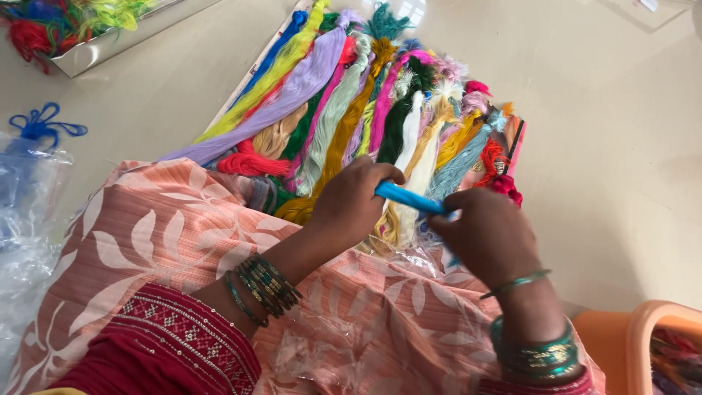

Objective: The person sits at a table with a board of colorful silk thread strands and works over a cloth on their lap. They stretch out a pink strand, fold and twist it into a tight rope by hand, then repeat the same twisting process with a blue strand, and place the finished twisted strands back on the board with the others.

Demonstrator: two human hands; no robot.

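A bright blue thread skein (406, 197) stretches between both my hands. My left hand (355, 201) grips its left end, and my right hand (486, 234) holds its right end. Both hands hover over the near edge of a flat tray (516, 135) packed with many coloured thread skeins (344, 102) laid side by side: purple, yellow, pink, green, white and orange. Both wrists wear green bangles. A peach leaf-patterned cloth (161, 234) covers my lap under the hands.
A second box of bright threads (80, 33) sits at the far left. Clear plastic bags (29, 212) with a blue skein (40, 124) lie at the left. An orange plastic basket (651, 344) stands at the lower right. The floor is pale tile.
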